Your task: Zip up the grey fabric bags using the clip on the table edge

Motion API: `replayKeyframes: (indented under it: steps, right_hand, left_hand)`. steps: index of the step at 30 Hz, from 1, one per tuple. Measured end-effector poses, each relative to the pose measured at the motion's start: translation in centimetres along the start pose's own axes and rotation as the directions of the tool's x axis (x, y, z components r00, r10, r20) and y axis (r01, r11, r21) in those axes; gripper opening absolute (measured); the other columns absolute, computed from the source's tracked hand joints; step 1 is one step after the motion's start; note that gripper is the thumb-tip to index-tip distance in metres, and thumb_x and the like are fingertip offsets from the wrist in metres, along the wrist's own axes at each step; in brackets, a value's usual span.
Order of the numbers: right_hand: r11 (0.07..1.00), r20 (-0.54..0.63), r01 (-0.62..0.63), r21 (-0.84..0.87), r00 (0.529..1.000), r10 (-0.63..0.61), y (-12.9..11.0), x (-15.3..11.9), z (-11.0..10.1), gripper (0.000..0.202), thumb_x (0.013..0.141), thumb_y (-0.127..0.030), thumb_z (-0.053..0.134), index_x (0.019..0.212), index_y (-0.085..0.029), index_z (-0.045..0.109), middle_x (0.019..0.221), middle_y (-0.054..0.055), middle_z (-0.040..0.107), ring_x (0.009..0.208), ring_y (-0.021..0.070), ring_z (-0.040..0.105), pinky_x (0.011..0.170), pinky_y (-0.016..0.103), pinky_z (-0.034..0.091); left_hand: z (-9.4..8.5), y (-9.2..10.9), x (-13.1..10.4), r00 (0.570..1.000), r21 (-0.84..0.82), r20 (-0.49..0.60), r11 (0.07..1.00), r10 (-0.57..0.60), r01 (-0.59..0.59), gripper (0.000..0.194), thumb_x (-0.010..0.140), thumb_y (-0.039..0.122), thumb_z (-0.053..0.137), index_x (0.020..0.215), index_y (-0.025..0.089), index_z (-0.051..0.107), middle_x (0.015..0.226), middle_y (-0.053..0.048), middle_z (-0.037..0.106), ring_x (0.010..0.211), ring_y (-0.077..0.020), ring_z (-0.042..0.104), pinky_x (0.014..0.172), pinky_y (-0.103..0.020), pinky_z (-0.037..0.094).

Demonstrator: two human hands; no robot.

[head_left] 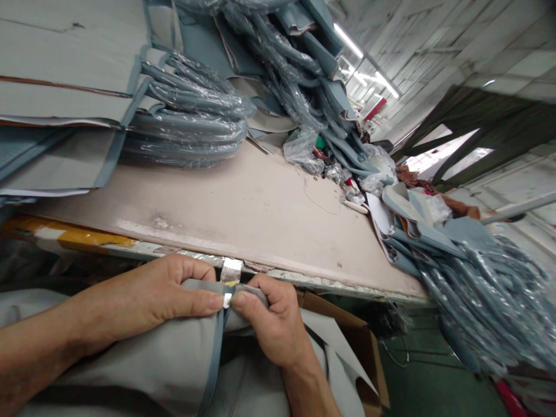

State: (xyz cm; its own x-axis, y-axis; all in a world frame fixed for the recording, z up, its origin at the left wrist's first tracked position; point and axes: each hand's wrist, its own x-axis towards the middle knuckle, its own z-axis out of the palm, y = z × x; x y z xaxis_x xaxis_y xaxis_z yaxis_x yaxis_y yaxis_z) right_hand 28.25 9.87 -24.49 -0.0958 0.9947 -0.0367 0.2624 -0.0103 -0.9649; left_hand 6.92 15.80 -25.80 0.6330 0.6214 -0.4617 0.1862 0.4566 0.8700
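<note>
A large piece of grey material (174, 353) with a blue-grey bound edge drapes below the table's front edge. My left hand (174, 295) pinches its upper edge between thumb and fingers. Close beside it, my right hand (267, 307) grips the same edge, its thumb bent over the top. Between the two thumb tips shows a small white tab (227, 300), lying where two edges of the material meet. What my fingers do behind the material is hidden.
A pale worktable (260, 197) spans the view. Stacked grey-blue pieces with plastic-wrapped edges (191, 127) lie at left. Scissors-like metal blades (259, 143) poke out beside them. More wrapped pieces (490, 289) hang over the right end. An open cardboard box (377, 370) stands below.
</note>
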Motion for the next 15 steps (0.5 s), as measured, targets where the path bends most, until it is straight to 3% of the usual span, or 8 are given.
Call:
replayKeyframes:
  steps: [4,10,13,15]
  right_hand:
    - [0.997,0.020,-0.055,0.047,0.998,0.054,-0.1,0.4,0.0,0.033,0.084,-0.041,0.073,0.064,-0.019,0.057,0.058,-0.006,0.043,0.058,0.0106,0.036,0.055,0.025,0.030]
    - [0.995,0.100,-0.095,-0.008,0.990,0.096,-0.5,0.5,-0.8,0.028,0.082,-0.039,0.075,0.068,-0.019,0.060,0.062,-0.005,0.049,0.060,0.0113,0.041,0.057,0.025,0.032]
    - [0.997,0.110,-0.070,-0.041,0.991,0.075,-0.7,0.2,-1.1,0.024,0.082,-0.034,0.073,0.069,-0.020,0.059,0.064,-0.005,0.051,0.062,0.0118,0.043,0.059,0.025,0.033]
    - [0.997,0.089,-0.061,-0.045,0.994,0.065,-0.8,0.0,-1.1,0.027,0.083,-0.036,0.072,0.068,-0.020,0.057,0.063,-0.006,0.049,0.061,0.0117,0.042,0.059,0.026,0.032]
  left_hand:
    - [-0.4,0.0,0.2,0.997,0.145,0.001,0.987,0.074,-0.074,0.056,0.071,0.069,0.083,0.070,0.019,0.059,0.061,0.004,0.044,0.058,-0.0113,0.033,0.051,-0.021,0.025]
    - [-1.2,-0.7,0.4,0.999,0.274,0.010,0.961,0.045,-0.046,0.056,0.075,0.073,0.077,0.075,0.019,0.063,0.066,0.003,0.046,0.062,-0.0134,0.035,0.054,-0.023,0.026]
    - [-1.3,-1.1,0.2,0.999,0.309,0.000,0.950,0.045,-0.043,0.049,0.081,0.068,0.075,0.077,0.019,0.068,0.071,0.002,0.055,0.065,-0.0150,0.043,0.055,-0.024,0.032]
    - [-1.0,-0.6,0.0,0.995,0.325,0.009,0.940,0.103,-0.101,0.039,0.087,0.060,0.073,0.079,0.021,0.073,0.076,0.002,0.064,0.072,-0.0179,0.054,0.063,-0.024,0.041]
